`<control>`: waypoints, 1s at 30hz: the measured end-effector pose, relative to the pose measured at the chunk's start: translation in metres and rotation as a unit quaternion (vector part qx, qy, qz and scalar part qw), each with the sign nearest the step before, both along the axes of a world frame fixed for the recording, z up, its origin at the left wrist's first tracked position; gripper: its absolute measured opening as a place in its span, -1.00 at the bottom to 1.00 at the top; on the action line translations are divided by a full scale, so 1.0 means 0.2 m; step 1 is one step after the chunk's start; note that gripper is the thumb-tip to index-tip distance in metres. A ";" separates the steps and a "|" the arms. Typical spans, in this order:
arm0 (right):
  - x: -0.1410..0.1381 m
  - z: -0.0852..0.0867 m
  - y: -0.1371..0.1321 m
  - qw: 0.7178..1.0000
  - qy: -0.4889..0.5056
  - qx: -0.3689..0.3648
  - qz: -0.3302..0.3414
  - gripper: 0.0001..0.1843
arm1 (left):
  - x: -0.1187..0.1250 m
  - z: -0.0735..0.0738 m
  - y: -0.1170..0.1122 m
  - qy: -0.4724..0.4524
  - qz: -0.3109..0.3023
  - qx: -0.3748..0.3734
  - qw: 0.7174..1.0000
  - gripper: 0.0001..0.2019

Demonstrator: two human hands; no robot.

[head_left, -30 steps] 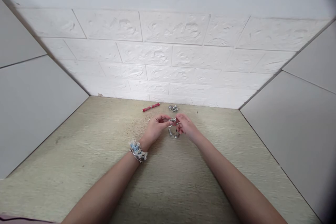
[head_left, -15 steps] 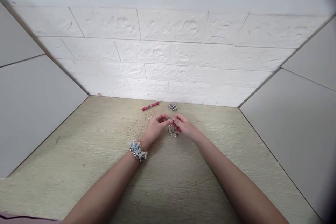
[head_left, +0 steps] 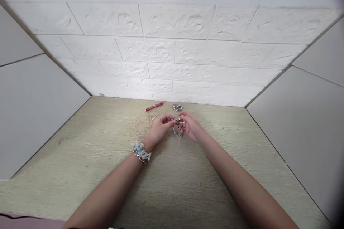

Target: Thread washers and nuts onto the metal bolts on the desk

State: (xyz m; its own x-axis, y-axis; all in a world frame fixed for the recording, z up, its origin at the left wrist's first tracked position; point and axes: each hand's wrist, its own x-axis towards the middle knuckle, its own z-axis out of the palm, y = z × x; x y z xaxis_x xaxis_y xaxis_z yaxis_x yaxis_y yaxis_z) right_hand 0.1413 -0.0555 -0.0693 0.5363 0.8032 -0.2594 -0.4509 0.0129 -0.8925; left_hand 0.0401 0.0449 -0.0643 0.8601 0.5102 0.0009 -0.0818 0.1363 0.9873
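toward the far edge of the worktop [head_left: 107, 157], near its middle, the left hand [head_left: 160, 127] is pinching one bolt [head_left: 177, 120] between thumb and fingers. facing it, the right hand [head_left: 193, 128] is curving loosely, its fingers standing apart; whether they're touching the bolt, i'm not managing to tell. so the step in hand is looking like fingertip work on that bolt, and the next move is calling, i'd say, for a steady left pinch with the right fingertips lining up on the metal. now the count! just on the near side of the hands, two loose bolts [head_left: 174, 132], by the look of them, are lying close together. closer to the far edge, a small pile of bolts [head_left: 178, 107] is sitting, pieces overlapping, too jumbled for a sure number. left of that pile, one red pen [head_left: 154, 106] is lying at a slant, and one pale scrap [head_left: 153, 118] is resting between the pen and the left hand. round the left wrist, one fabric band [head_left: 142, 150] and one chain [head_left: 139, 157] are sitting together.
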 end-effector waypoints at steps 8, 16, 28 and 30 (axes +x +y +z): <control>-0.01 -0.02 0.00 0.988 -0.078 -0.117 0.058 -0.37 | 0.00 -0.03 0.01 -0.012 -0.029 0.037 0.999 -0.76; -0.01 -0.01 0.01 0.979 -0.150 -0.111 0.078 -0.56 | 0.00 -0.03 0.02 0.010 -0.014 0.077 0.997 -0.75; -0.01 -0.04 0.01 0.978 -0.202 0.011 0.044 -0.81 | 0.00 -0.04 0.04 0.067 0.030 0.110 0.991 -0.66; -0.02 -0.04 0.01 0.976 -0.210 0.032 0.040 -0.81 | 0.00 -0.04 0.04 0.065 0.025 0.075 0.995 -0.64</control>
State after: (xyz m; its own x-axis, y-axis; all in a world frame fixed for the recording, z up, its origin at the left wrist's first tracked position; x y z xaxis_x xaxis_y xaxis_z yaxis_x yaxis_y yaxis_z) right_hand 0.1380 -0.0542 -0.0772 0.5202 0.8537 0.0219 -0.0476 0.0546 -0.9974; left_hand 0.0394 0.0538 -0.0714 0.8319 0.5541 -0.0295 0.0451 -0.0145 0.9989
